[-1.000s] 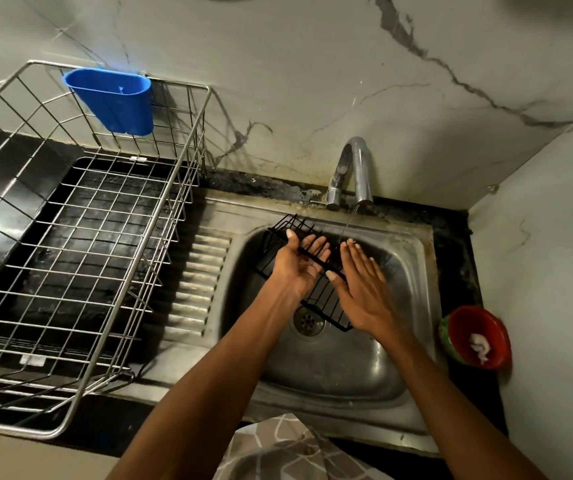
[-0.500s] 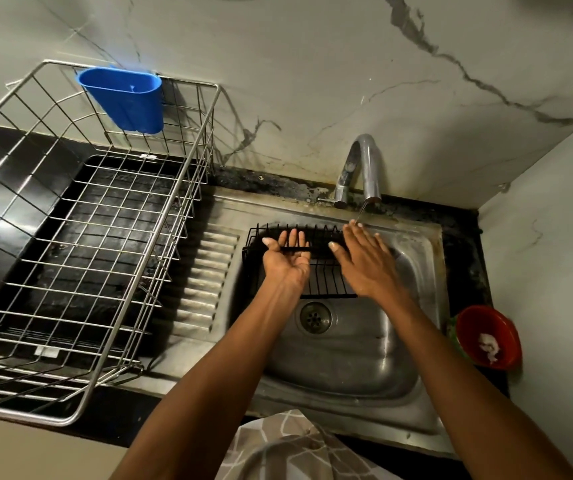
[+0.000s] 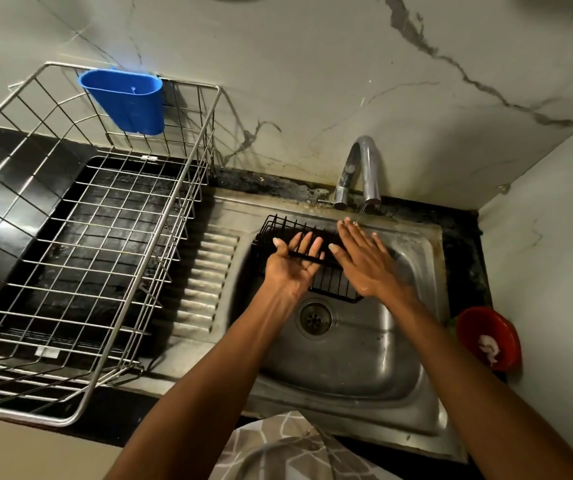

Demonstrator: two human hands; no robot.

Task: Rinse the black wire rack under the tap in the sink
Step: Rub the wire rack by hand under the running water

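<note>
Black wire rack: centre of frame, held over the back left part of the sink basin, above and behind the drain; its far edge stands near the basin's back wall.

Left hand: palm up under the rack's near rail, fingers nearly straight and spread, thumb out to the left; the rail crosses the finger bases. Supports the rack without curling round it.

Right hand: palm down, fingers straight and splayed, laid flat over the rack's right part; fingertips reach toward the thin stream falling from the tap. Grips nothing.

Both forearms enter from the lower edge of frame, converging on the basin.

Surroundings: ribbed drainboard left of the basin; steel wire dish basket at left, with a blue plastic holder hung on its rear rim; red bowl at right edge, beside the side wall. Basin's lower half is open steel.
</note>
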